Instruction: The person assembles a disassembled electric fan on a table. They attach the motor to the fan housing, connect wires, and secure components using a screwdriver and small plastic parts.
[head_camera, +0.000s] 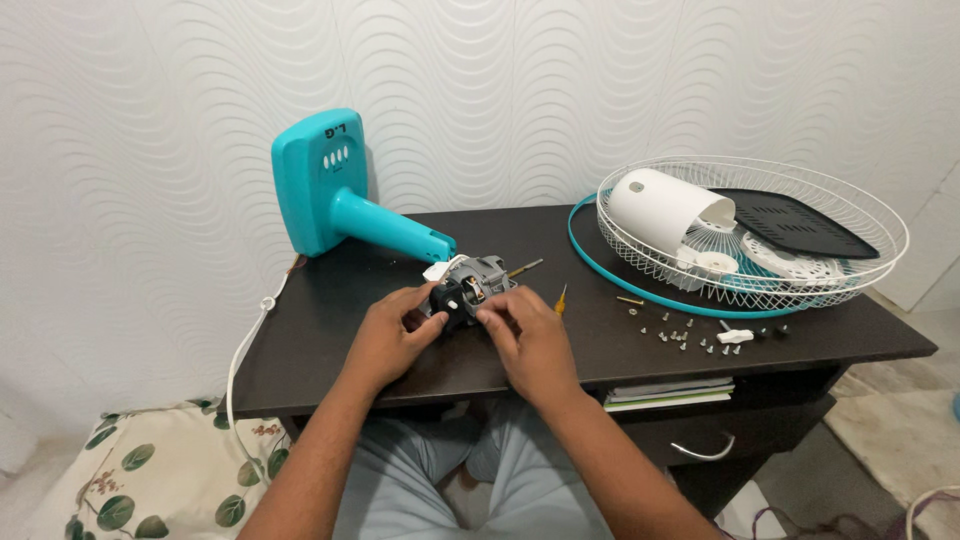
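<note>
A grey and black fan motor (470, 285) lies on the dark table (330, 340), joined to the teal fan stand (335, 200) that lies on its side behind it. My left hand (388, 335) grips the motor's black front part from the left. My right hand (528, 335) pinches the same part from the right with thumb and fingers. A white connector sits on top of the motor. Just right of my right hand lies a small screwdriver with a yellow handle (561, 298).
At the right stands a white wire fan guard (850, 215) holding a white motor cover (665, 208), a black panel and fan parts, with a teal ring (600, 270) under it. Several loose screws (680, 335) lie near the table's front. A white cord (245, 345) hangs off the left edge.
</note>
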